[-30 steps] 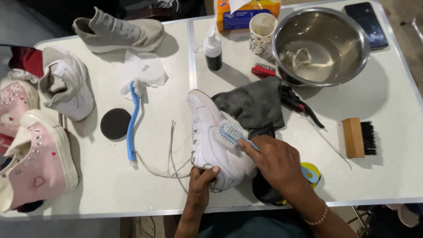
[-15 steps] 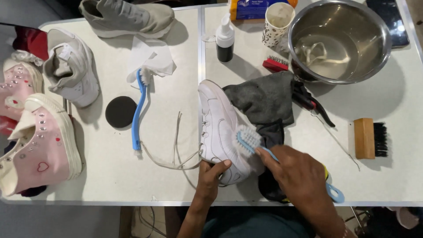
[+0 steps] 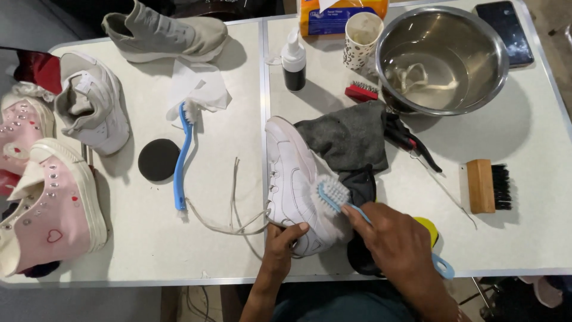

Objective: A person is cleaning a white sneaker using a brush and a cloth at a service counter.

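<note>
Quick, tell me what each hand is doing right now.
Left hand: closed in a grip on the heel end of the white sneaker.
Right hand: closed around the handle of the blue brush, bristles on the sneaker.

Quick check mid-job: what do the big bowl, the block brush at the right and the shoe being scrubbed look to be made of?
Bowl: shiny metal, likely stainless steel, going by its mirror-like reflections.
Block brush: pale, unpainted wooden back with black bristles, fibre unclear.
White sneaker: smooth stitched panels, probably leather or a synthetic look-alike; the view cannot tell which.
</note>
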